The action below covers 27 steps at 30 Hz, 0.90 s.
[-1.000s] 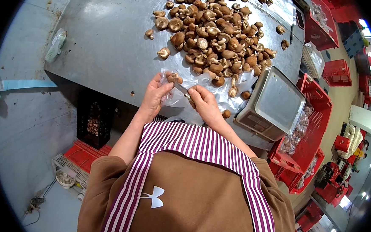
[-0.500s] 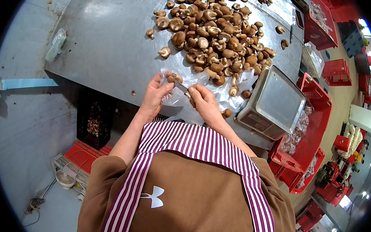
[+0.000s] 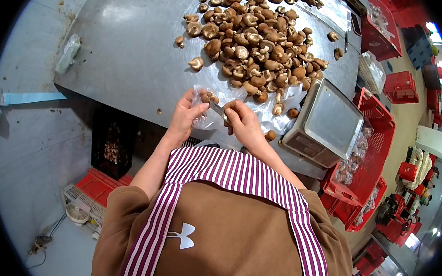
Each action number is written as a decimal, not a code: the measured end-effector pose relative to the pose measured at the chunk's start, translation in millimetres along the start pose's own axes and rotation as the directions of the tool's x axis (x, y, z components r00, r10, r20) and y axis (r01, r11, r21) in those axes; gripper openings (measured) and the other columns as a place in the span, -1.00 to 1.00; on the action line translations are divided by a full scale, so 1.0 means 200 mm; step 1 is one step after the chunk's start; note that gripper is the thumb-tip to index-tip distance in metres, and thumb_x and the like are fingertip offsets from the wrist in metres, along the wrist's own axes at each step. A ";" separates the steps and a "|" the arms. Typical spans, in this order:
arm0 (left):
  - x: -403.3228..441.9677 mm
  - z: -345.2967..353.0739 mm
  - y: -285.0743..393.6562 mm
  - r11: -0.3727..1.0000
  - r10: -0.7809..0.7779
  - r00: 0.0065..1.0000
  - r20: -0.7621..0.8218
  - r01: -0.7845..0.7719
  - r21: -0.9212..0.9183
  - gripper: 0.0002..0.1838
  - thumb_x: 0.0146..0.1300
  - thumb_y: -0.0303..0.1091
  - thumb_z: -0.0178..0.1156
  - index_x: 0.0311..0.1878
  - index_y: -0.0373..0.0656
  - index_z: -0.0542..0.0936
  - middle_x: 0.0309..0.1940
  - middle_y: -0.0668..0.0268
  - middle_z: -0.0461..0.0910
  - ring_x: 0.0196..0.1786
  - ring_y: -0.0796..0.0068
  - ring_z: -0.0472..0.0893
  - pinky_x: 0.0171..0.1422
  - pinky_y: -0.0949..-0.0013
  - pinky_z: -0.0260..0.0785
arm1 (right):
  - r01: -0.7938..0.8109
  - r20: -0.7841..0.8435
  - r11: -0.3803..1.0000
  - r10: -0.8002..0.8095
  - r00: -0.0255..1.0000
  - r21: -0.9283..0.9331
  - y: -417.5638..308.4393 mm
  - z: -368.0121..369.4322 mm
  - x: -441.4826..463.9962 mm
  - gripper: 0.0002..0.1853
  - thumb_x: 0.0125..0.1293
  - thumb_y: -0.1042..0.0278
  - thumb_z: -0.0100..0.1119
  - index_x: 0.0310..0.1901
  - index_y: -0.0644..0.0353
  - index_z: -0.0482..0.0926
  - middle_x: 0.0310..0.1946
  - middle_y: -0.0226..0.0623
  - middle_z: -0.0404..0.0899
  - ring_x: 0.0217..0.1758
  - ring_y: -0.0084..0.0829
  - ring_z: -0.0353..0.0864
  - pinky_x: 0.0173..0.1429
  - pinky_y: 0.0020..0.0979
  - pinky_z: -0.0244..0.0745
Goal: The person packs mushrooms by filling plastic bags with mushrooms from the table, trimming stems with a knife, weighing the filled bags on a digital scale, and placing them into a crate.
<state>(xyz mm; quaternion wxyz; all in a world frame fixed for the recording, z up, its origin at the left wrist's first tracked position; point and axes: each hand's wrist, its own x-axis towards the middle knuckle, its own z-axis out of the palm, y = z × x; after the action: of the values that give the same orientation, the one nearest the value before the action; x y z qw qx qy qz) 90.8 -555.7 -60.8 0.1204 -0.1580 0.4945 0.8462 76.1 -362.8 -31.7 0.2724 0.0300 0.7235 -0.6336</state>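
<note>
My left hand (image 3: 184,115) is closed on a clear plastic bag (image 3: 204,120) at the table's front edge, with small mushrooms (image 3: 208,97) at its fingertips. Close on its right, my right hand (image 3: 241,117) is closed round a small knife (image 3: 216,108), whose blade points toward those mushrooms. A large heap of brown mushrooms (image 3: 256,45) lies beyond both hands on the metal table (image 3: 124,53). More clear plastic (image 3: 275,119) spreads under the near edge of the heap, with a few mushrooms on and beside it.
A scale with a metal tray (image 3: 333,118) stands right of my hands. Beyond it is a red crate (image 3: 379,153) of bagged goods. A green-white packet (image 3: 68,53) lies at the table's left corner. Below the table, a dark crate (image 3: 111,144) holds small pieces.
The knife has tilted slightly, and its blade shows less clearly than before. Both hands stay nearly in place, still holding the bag and the knife.
</note>
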 end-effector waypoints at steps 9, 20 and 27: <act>0.01 -0.01 -0.06 1.000 0.003 1.000 0.007 -0.003 -0.023 -0.68 0.27 -0.54 0.26 0.09 -0.14 0.55 -0.13 0.46 0.61 -0.14 0.71 0.57 -0.07 0.60 0.45 | 0.516 -0.010 0.769 -0.561 0.828 -0.378 -0.01 0.00 0.01 -0.62 0.29 0.68 0.04 0.13 0.16 0.47 -0.24 -0.10 0.55 -0.28 -0.17 0.62 -0.24 -0.23 0.50; 0.01 0.00 -0.08 1.000 0.026 1.000 0.005 -0.026 0.006 -0.69 0.27 -0.55 0.25 0.07 -0.14 0.54 -0.14 0.47 0.62 -0.14 0.71 0.58 -0.11 0.62 0.44 | 0.490 0.037 0.784 -0.516 0.856 -0.381 0.00 -0.02 0.00 -0.50 0.23 0.77 -0.01 0.15 0.09 0.61 -0.30 -0.15 0.43 -0.29 -0.24 0.54 -0.18 -0.29 0.51; 0.03 0.03 -0.09 0.999 0.008 1.000 -0.014 -0.009 -0.042 -0.69 0.27 -0.53 0.26 0.07 -0.11 0.55 -0.13 0.44 0.64 -0.13 0.68 0.60 -0.14 0.61 0.46 | 0.334 0.018 0.930 -0.335 0.942 -0.153 0.03 -0.06 0.02 -0.51 0.34 0.73 -0.16 0.20 0.15 0.58 -0.32 -0.30 0.39 -0.35 -0.47 0.44 -0.24 -0.48 0.42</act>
<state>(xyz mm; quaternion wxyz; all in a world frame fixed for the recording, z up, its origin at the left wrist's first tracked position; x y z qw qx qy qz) 91.4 -542.0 -74.1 0.1100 -0.1642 0.4783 0.8557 70.8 -351.5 -38.0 0.1592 -0.1121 0.7660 -0.6127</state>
